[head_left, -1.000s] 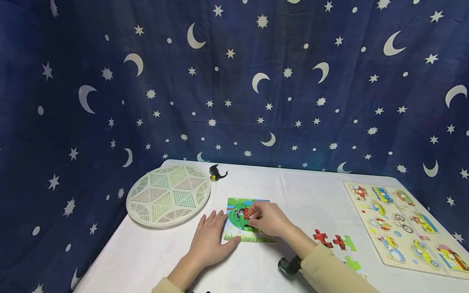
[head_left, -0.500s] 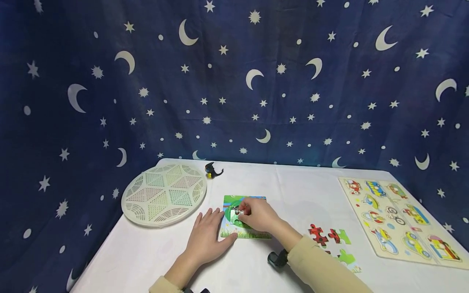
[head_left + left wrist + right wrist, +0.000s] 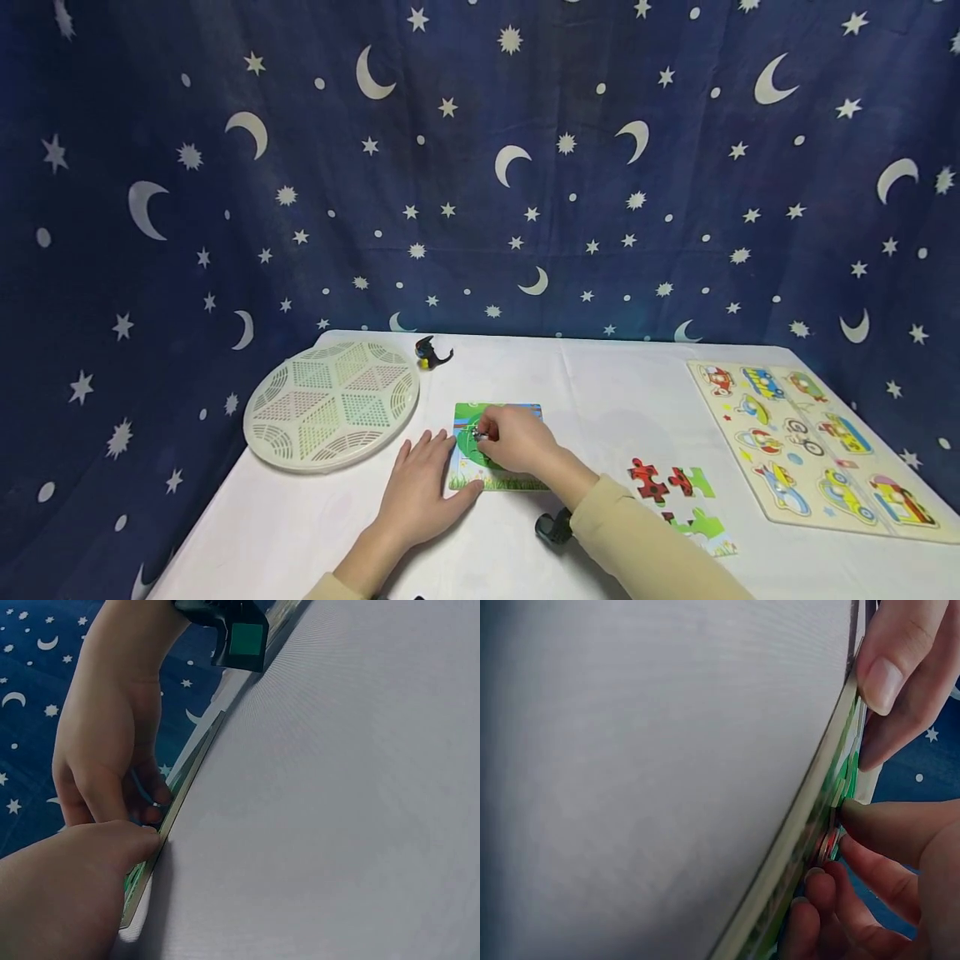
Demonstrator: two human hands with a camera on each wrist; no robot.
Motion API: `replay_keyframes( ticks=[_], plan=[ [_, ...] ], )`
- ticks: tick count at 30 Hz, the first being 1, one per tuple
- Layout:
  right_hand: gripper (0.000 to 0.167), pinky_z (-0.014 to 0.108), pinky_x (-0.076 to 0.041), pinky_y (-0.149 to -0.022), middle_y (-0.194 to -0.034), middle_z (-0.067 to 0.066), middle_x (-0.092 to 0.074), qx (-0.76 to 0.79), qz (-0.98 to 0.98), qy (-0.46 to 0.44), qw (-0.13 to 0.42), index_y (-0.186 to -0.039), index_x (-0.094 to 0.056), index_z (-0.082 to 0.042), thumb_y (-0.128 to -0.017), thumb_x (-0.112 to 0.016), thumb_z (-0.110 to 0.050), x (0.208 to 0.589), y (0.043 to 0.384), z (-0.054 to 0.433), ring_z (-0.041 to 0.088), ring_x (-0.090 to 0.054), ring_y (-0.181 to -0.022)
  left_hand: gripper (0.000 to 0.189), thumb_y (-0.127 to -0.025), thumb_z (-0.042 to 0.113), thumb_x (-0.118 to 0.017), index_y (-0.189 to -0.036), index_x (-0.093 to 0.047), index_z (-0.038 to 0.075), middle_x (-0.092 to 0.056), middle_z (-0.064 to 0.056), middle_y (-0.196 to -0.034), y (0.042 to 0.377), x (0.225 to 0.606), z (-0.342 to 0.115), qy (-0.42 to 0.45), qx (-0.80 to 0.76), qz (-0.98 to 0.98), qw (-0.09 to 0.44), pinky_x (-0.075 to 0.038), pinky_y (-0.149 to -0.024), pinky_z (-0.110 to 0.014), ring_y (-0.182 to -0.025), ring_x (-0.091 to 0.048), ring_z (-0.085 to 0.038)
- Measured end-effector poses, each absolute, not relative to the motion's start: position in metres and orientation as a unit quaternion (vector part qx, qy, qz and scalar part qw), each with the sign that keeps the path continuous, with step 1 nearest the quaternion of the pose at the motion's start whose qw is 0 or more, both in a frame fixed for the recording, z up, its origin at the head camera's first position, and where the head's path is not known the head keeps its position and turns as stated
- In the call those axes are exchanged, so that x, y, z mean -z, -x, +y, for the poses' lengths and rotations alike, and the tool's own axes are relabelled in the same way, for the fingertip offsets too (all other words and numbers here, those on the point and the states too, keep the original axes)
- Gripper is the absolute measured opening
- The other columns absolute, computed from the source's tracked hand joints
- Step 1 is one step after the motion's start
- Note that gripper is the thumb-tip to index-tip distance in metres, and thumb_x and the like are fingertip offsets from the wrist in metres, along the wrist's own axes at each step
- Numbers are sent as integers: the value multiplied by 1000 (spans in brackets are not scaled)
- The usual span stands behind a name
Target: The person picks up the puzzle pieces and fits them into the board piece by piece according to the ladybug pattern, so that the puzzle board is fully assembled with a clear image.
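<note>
A square jigsaw board (image 3: 498,482) with a green picture and a grass border lies on the white table. My left hand (image 3: 423,492) rests flat at its left side, with the thumb on the near left corner and the fingertips along the left edge. Over the middle of the board, my right hand (image 3: 521,442) pinches a small jigsaw piece (image 3: 478,433) between thumb and fingers. In the right wrist view, this piece (image 3: 829,844) shows some red close to the board's surface; the fingers hide most of it. Whether it sits in the picture, I cannot tell.
Several loose jigsaw pieces (image 3: 647,481), red and green, lie right of the board, beside my right sleeve (image 3: 645,542). A wooden picture board (image 3: 810,487) stands further right. At the left is a pale round perforated board (image 3: 330,408); near it, a small black toy (image 3: 431,353).
The right hand has carried the jigsaw piece slightly left over the board and lowered it against the picture. My left hand keeps its place at the edge. The head view has shifted slightly.
</note>
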State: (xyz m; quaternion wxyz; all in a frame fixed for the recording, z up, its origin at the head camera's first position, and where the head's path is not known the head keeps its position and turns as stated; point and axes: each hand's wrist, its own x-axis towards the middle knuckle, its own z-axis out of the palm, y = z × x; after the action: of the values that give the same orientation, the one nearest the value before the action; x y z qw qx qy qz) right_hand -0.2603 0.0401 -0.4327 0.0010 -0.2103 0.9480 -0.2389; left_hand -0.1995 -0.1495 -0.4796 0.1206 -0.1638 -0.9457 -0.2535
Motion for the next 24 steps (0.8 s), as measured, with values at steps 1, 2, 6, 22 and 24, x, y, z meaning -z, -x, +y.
replay_keyframes(
  ticks=[1,2,6,22,24],
  plan=[
    [10,28,-44,-56,-73,-8,-55,240,948,211,1,-93,-68,-15,-90,-78,-18,433,261,40,10,-50,-63,77,-90,60,-66,-140,-58,2,-55,-19,-146,199,480,-150,163,254,-946,119,-23,-119,-62,-142,-42,-41],
    [11,29,-44,-57,-73,-8,-55,241,947,212,-1,-93,-68,-15,-90,-78,-17,433,261,40,11,-50,-64,77,-90,60,-66,-140,-58,2,-55,-20,-146,199,480,-150,163,255,-946,119,-23,-119,-62,-142,-42,-41],
    [13,29,-43,-57,-72,-7,-54,241,947,211,-2,-90,-65,-16,-90,-78,-18,434,260,38,11,-50,-64,77,-90,60,-66,-140,-58,1,-55,-20,-146,199,481,-150,166,256,-944,123,-23,-118,-63,-141,-43,-42],
    [21,28,-45,-55,-68,-11,-56,231,957,177,-7,-77,-64,-22,-91,-79,-22,434,261,32,9,-51,-61,76,-90,59,-67,-140,-58,2,-55,-20,-146,200,480,-149,165,256,-944,125,-24,-118,-62,-141,-44,-41],
    [21,28,-45,-55,-67,-11,-56,228,958,172,-3,-76,-64,-22,-91,-79,-23,434,261,31,9,-51,-61,76,-90,58,-67,-140,-58,2,-55,-21,-145,200,480,-149,164,256,-944,124,-24,-118,-62,-141,-44,-42]
  ],
)
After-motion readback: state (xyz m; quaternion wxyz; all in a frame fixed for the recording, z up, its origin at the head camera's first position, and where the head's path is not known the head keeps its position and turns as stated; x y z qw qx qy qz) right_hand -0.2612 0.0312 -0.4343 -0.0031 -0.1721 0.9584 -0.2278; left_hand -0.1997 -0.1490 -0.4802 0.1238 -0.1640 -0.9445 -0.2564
